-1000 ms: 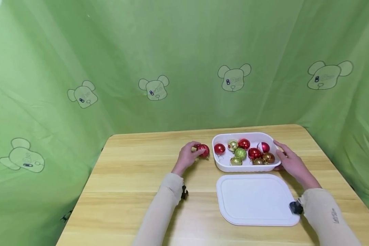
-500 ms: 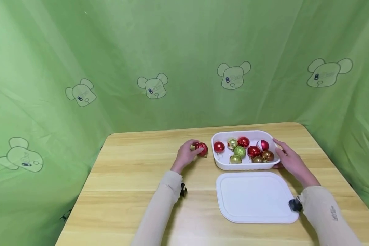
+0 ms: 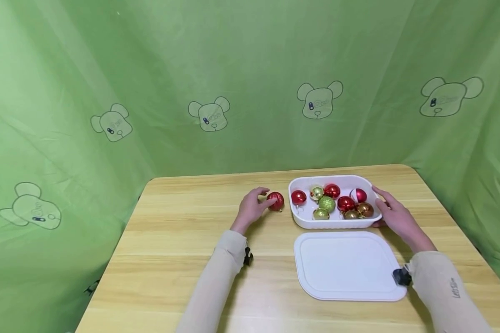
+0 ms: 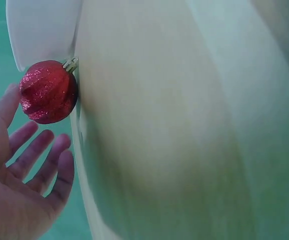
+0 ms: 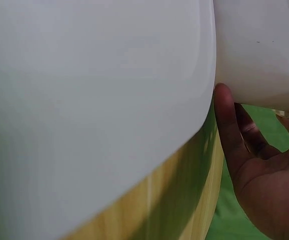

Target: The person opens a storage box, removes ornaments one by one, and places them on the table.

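A red glittery Christmas bauble (image 3: 276,201) with a gold cap rests on the table, left of a white plastic box (image 3: 337,224). My left hand (image 3: 250,208) is around its left side, thumb close to or touching it. The left wrist view shows the fingers (image 4: 47,165) spread and apart from the bauble. My right hand (image 3: 397,219) holds the box's right end, with fingers against the outer wall and others at the rim. Inside lie several baubles, among them a red one (image 3: 298,198), a green glittery one (image 3: 327,204) and a brownish-gold one (image 3: 365,210).
A flat white lid (image 3: 350,266) lies on the wooden table (image 3: 171,240) in front of the box, partly beneath the right wrist's camera (image 3: 402,277). Green curtains (image 3: 250,55) with bear-head prints surround the table's back and sides.
My left fingers have loosened from the red bauble, which now sits on the table with its gold cap toward me. The right hand stays at the box; the head view shifts slightly.
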### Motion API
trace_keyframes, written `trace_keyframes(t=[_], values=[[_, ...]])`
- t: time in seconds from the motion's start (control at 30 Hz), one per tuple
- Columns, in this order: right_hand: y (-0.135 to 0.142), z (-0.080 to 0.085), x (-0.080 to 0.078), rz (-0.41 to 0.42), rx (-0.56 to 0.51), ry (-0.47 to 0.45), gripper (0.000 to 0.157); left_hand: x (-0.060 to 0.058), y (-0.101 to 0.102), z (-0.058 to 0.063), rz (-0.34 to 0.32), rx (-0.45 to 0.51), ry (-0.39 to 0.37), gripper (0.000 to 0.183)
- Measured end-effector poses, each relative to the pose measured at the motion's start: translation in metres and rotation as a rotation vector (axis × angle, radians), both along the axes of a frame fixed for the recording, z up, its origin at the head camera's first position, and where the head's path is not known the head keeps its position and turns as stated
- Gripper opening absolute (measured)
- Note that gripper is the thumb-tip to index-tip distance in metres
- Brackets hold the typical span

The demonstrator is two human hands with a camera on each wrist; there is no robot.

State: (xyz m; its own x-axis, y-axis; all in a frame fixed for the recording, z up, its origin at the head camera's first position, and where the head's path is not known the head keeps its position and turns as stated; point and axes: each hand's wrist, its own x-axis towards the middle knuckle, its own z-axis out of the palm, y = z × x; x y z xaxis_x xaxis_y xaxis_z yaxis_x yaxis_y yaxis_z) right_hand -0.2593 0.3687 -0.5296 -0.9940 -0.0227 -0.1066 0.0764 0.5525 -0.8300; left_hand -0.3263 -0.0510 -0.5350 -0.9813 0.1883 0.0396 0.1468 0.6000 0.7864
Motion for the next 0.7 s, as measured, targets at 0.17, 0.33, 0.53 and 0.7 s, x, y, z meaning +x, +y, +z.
trace_keyframes(t=[0.17, 0.33, 0.53, 0.7], values=[[0.001, 0.000, 0.001, -0.003, 0.011, 0.004, 0.060, -0.002, 0.007, 0.006, -0.018, 0.037, 0.088, 0.051], [0.002, -0.001, 0.001, -0.004, 0.012, -0.002, 0.059, 0.000, 0.026, 0.016, -0.073, 0.032, 0.147, 0.052], [0.003, 0.000, 0.000, 0.002, 0.000, 0.000, 0.059, 0.002, 0.051, 0.022, -0.169, -0.024, 0.196, 0.054], [0.001, 0.001, 0.000, 0.004, 0.002, -0.004, 0.060, 0.000, 0.066, 0.020, -0.223, -0.119, 0.203, 0.057]])
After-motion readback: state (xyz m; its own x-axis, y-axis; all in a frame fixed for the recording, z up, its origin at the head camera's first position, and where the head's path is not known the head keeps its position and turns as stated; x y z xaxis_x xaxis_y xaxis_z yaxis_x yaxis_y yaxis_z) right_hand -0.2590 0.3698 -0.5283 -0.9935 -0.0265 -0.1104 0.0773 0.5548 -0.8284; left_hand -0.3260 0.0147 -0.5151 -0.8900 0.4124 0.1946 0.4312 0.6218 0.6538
